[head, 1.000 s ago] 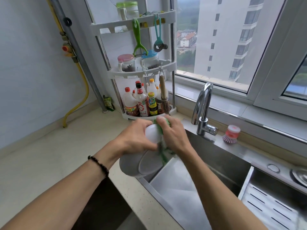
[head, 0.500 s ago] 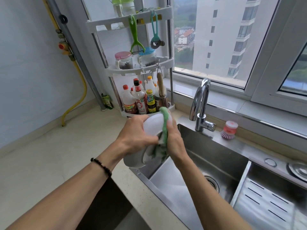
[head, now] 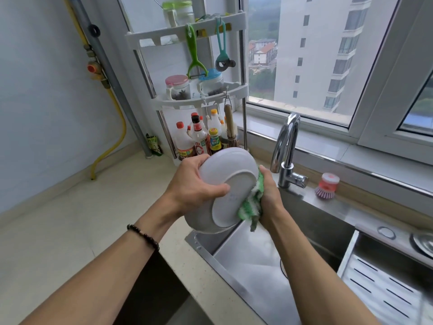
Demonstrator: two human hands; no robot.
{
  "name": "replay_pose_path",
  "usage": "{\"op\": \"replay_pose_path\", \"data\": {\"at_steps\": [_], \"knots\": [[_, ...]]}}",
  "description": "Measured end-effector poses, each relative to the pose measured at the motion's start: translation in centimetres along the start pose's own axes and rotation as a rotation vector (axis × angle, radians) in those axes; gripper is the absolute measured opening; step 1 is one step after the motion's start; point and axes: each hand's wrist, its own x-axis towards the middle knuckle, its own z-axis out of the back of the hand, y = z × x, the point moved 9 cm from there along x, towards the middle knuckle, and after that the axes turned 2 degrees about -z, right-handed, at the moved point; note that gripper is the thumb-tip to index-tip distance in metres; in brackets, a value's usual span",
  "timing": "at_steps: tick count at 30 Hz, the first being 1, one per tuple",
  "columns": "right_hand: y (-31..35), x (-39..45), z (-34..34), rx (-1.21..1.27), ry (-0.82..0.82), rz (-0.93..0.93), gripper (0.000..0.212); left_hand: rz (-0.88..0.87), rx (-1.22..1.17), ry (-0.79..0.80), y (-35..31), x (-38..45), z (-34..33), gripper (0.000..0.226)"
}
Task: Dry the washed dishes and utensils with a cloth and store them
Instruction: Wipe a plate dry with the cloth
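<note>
Head view, 2 hands working over the near-left corner of 1 steel sink (head: 248, 266). The left hand (head: 189, 184) is gripping 1 white bowl (head: 225, 191) by its rim, thumb lying across the underside, fingers curled behind; the bowl is being held on edge, its base ring facing the camera. The right hand (head: 269, 198) is clutching 1 green-and-white cloth (head: 251, 205), fingers closed around it, and is pressing it against the bowl's right edge. 1 beaded bracelet (head: 143, 235) is circling the left wrist. 1 chrome tap (head: 287, 151) is standing behind the sink, with 1 pink dish brush (head: 326, 185) sitting just beside it on the ledge. 1 corner rack (head: 196, 90) with 3 tiers is standing on the counter (head: 58, 219): 2 lidded jars on the middle tier, 1 green-lidded jar on the top tier, several sauce bottles (head: 199, 139) crowding the bottom tier, their exact count unclear, and 2 utensils hanging from the top tier, 1 green peeler (head: 193, 55) and 1 teal tool (head: 222, 50)
</note>
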Motion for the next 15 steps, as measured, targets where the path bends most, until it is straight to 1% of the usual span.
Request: {"op": "replay_pose_path", "data": {"at_steps": [1,2,4,7,8,10,13,15], "knots": [[0.8,0.0,0.3,-0.054,-0.028,0.030,0.051,0.048,-0.025,0.038,0.4,0.2,0.1,0.053],[1.9,-0.1,0.4,-0.133,-0.038,0.073,0.039,0.094,-0.028,0.086,0.9,0.3,0.1,0.055],[4.7,-0.7,-0.3,-0.350,0.018,0.223,0.042,0.160,0.030,0.189,1.3,0.5,-0.1,0.051],[7.1,-2.5,-4.8,-0.798,0.170,0.455,0.047,0.213,0.115,0.326,1.5,0.7,-1.8,0.050],[7.4,-2.8,-5.9,-0.906,0.190,0.508,0.049,0.229,0.114,0.350,1.7,0.7,-2.5,0.048],[7.9,-3.2,-7.3,-1.007,0.180,0.571,0.047,0.240,0.109,0.336,2.2,0.6,-2.8,0.040],[6.2,-3.8,-8.6,-1.070,0.185,0.646,0.038,0.209,0.103,0.218,3.1,0.7,-2.1,0.034],[4.4,-4.2,-8.8,-1.095,0.202,0.680,0.046,0.181,0.071,0.129,3.7,0.8,-1.3,0.034]]}}
